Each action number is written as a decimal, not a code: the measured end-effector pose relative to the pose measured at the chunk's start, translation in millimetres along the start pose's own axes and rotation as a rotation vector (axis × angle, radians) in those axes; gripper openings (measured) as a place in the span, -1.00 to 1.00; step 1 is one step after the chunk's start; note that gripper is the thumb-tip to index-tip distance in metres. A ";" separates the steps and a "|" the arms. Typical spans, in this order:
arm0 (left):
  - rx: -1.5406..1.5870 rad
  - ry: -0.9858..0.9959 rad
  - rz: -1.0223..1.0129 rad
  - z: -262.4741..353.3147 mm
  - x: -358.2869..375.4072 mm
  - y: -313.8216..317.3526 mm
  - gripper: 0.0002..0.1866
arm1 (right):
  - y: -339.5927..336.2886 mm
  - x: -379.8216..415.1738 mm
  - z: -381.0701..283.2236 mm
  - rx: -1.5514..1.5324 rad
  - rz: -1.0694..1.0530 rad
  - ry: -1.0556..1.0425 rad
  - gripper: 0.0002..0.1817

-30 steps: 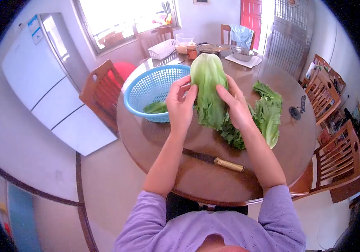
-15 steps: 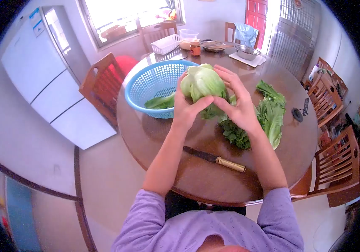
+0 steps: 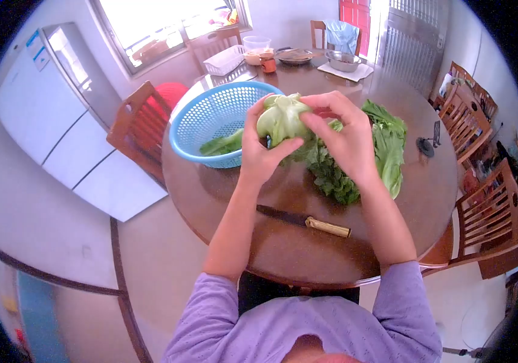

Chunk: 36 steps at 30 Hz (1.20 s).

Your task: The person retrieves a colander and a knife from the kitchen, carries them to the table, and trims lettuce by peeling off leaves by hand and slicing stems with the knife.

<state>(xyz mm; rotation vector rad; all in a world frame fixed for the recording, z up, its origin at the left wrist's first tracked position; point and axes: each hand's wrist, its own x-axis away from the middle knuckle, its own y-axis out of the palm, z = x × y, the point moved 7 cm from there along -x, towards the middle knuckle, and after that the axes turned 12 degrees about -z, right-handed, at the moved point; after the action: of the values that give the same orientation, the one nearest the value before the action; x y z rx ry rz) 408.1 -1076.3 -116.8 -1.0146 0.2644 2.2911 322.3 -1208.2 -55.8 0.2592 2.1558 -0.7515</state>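
A pale green head of lettuce is held up between both hands above the table, its stem end turned toward me. My left hand wraps round its left side, thumb along the lower edge. On the right side, my right hand grips it with bent fingers and thumb. Just left of the hands stands a blue perforated basket with a green leaf inside. Dark leafy greens lie under my right hand, and long green lettuce lies right of it. A knife rests nearer my body.
The round brown table also bears a white basket, an orange jar, a metal bowl and a small black stand. Wooden chairs surround it. A fridge stands at the left.
The lettuce head has been turned so its stem end shows more. My right hand's fingers have shifted on it, and the view has moved slightly.
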 end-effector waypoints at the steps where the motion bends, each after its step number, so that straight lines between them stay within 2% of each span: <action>1: -0.029 0.003 0.002 2.0 0.3 -0.1 -0.12 | -1.6 -0.6 4.5 -0.060 -0.003 0.020 -0.75; 3: -0.085 0.010 0.005 5.6 0.4 0.4 -0.11 | -4.7 -1.5 13.7 -0.180 -0.007 0.063 -0.78; 6: 0.039 -0.062 0.057 0.6 2.1 -3.6 -0.16 | -9.8 -1.6 20.7 -0.252 0.008 0.080 -0.83; 9: 0.447 -0.146 0.073 -14.2 5.6 -5.0 -0.22 | -13.1 -0.6 37.0 -0.441 0.087 0.187 -0.84; 13: 0.533 -0.163 0.062 -22.1 5.7 -9.7 -0.31 | -15.8 1.4 66.5 -0.673 0.192 0.263 -0.79; 20: 0.830 -0.098 0.107 -28.9 11.1 -17.6 -0.43 | -13.0 3.7 85.4 -1.026 0.214 0.386 -0.75; 24: 0.887 -0.098 0.128 -36.1 11.1 -20.2 -0.43 | -8.2 3.5 78.6 -1.044 0.175 0.424 -0.74; 26: 0.817 -0.128 0.165 -34.2 12.6 -21.1 -0.43 | -5.4 2.1 72.3 -1.064 0.154 0.403 -0.74; 29: 0.687 -0.193 0.257 -25.5 13.8 -17.8 -0.43 | 1.9 3.3 65.7 -1.005 0.094 0.510 -0.74; 31: 0.666 -0.204 0.274 -24.1 13.3 -16.7 -0.40 | 4.1 4.8 66.8 -0.927 0.084 0.504 -0.74; 34: 0.850 -0.159 0.126 -13.3 5.1 -5.5 -0.37 | 3.0 6.4 74.5 -0.875 0.133 0.521 -0.73; 36: 1.019 -0.168 0.141 -16.3 5.5 -3.2 -0.35 | -2.5 5.3 79.9 -0.900 0.170 0.520 -0.72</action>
<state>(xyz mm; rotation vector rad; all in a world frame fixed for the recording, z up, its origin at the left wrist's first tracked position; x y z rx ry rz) 417.0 -1077.9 -131.8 -0.2713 1.2873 1.9052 369.0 -1258.1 -97.6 0.1571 2.6735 0.4676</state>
